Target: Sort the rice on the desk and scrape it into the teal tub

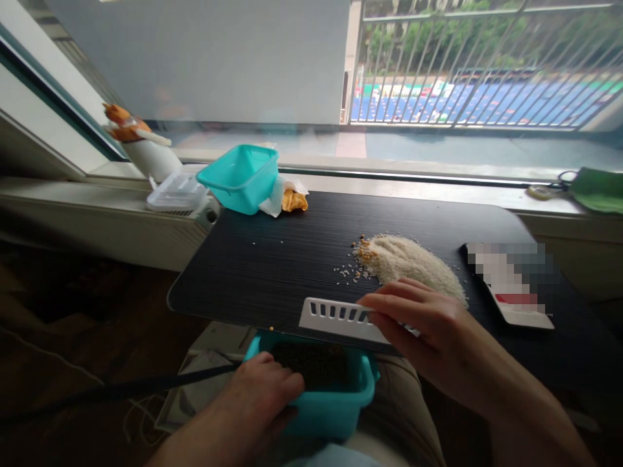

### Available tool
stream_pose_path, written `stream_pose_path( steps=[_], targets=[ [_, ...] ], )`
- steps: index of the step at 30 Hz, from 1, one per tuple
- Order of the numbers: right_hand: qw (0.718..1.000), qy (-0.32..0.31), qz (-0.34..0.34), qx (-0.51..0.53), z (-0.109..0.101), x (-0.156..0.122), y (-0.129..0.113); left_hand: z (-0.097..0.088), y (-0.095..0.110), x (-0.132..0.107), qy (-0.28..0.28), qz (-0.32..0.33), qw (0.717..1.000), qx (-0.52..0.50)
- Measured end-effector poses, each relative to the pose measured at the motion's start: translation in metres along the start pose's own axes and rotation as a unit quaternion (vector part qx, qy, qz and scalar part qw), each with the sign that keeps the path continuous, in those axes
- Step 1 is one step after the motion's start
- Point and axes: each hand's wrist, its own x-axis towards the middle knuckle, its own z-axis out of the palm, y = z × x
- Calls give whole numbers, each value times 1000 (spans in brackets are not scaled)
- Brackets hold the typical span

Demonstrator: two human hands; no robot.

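- Bottom centre: my left hand (265,389) grips the near rim of a teal tub (335,405), tucked under the black table (272,259) edge.
- Just above: my right hand (418,324) pinches a white slotted scraper (333,316), its long axis running left to right along that edge.
- Beyond, right of centre: the rice pile (413,259), just behind my right hand.

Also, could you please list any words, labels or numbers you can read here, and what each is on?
None can be read.
The white booklet on the black table is blurred out; only a red band shows.
The coloured signs beyond the railing are too small to read.
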Motion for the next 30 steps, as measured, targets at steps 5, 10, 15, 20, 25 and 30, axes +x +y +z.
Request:
stream_pose_path(
  steps=[5, 10, 15, 20, 25, 30],
  targets=[
    [998, 2, -58, -13, 32, 38, -16, 1, -15, -18, 33, -41, 998, -28],
    [994, -41, -93, -39, 49, 56, -31, 2, -29, -33, 55, -78, 995, -16],
    [995, -15, -91, -23, 32, 38, -33, 5, -28, -29, 41, -94, 995, -1],
    [991, 107, -50, -64, -4, 8, -8, 1, -8, -4, -4, -41, 999, 18],
    [948, 237, 55, -207, -40, -7, 30, 0, 14, 22, -16, 34, 999, 25],
    [934, 230, 121, -244, -50, -1, 50, -1, 33, 36, -39, 52, 997, 30]
  ],
)
